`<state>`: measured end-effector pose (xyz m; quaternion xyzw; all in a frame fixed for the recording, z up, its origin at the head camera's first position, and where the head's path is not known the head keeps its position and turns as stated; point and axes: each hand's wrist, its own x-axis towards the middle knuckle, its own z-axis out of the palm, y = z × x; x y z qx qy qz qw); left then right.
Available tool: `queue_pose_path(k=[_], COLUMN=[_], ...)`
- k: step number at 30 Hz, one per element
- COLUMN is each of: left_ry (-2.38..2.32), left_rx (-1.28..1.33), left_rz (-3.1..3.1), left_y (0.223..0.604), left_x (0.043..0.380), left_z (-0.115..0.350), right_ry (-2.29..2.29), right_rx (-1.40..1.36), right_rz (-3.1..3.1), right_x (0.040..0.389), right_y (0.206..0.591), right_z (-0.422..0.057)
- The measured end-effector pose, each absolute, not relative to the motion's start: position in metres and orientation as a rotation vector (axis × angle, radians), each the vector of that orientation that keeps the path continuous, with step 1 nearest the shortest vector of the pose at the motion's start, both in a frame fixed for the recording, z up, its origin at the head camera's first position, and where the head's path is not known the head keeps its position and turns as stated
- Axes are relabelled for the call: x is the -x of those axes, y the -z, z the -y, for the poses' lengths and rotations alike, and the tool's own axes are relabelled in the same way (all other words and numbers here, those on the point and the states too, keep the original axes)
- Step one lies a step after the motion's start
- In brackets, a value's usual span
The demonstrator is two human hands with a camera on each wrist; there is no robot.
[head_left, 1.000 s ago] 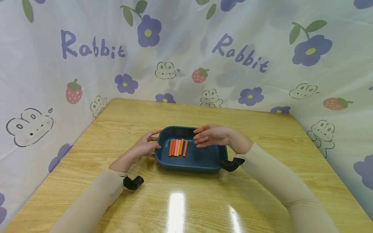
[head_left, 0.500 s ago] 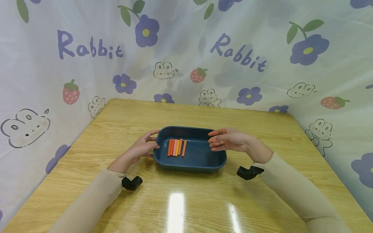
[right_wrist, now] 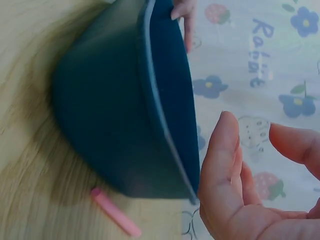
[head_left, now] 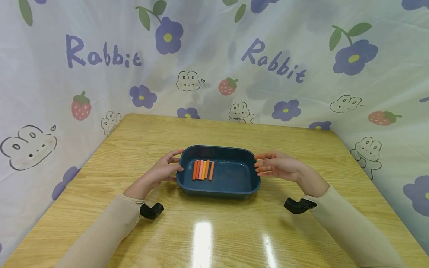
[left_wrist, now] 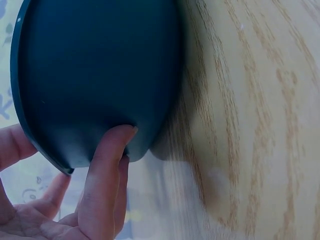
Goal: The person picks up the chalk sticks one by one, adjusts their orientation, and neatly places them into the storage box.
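Observation:
A dark blue rectangular tub with rounded corners (head_left: 232,176) stands on the wooden table. Inside it, toward the left, several short crayon-like sticks (head_left: 202,170) in red, orange, pink and yellow lie side by side. My left hand (head_left: 161,171) grips the tub's left end; in the left wrist view its thumb and fingers are spread around the rim and outer wall. At the right end is my right hand (head_left: 278,166), holding nothing, its fingertips close to the rim in the head view. Thumb and fingers stand apart in the right wrist view.
A pink stick (right_wrist: 116,212) lies on the table beside the tub in the right wrist view; it is hidden in the head view. A white curtain (head_left: 207,52) with rabbits and flowers surrounds the table (head_left: 161,128). Black wrist mounts (head_left: 152,211) sit on both sleeves.
My right hand has moved from above the inside of the tub rightward to its right rim. The left hand stays at the left end; the sticks keep their places in the tub.

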<state>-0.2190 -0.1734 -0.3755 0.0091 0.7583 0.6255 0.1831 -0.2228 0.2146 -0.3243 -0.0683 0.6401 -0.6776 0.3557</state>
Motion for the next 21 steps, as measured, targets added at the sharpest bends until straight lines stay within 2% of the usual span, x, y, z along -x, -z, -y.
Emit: queue_pose_path(k=[11,21], left_ry=[-1.782,-1.781], left_rx=[-0.036,-0.044], left_rz=[-2.127,-2.126], left_y=[0.375,0.376], left_x=[0.218,0.218], left_z=[0.174,0.173], right_ry=[1.782,1.737], right_rx=[0.005,-0.173], right_rz=[-1.878,-2.093], right_x=[0.239,0.253], right_y=[0.356,0.386], right_z=[-0.230,-0.220])
